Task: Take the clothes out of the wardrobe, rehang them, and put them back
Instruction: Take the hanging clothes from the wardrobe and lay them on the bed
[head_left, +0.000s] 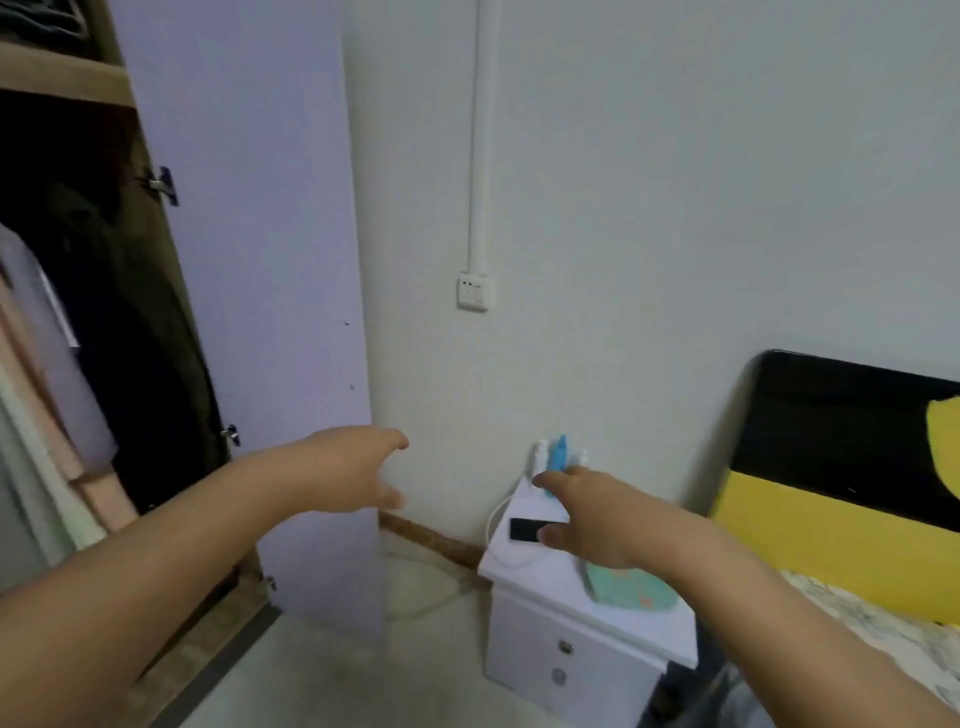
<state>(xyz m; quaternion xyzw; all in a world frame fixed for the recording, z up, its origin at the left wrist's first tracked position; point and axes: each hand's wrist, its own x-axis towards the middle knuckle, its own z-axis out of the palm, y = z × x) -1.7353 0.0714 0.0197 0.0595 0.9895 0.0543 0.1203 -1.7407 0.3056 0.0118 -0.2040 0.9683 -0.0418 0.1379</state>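
Okay, both hands empty, fingers loose: my left hand (358, 470) should swing toward the dark hanging clothes (130, 312) at frame left, right hand (597, 519) following.

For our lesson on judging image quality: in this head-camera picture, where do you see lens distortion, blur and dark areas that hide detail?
Head view: wide-angle bending leans the wardrobe door and bows the white wall conduit; the hanging clothes at the left edge are smeared with blur; both the left hand and right hand look soft-edged; the wardrobe interior is too dark to read; the wall is evenly lit, without glare.
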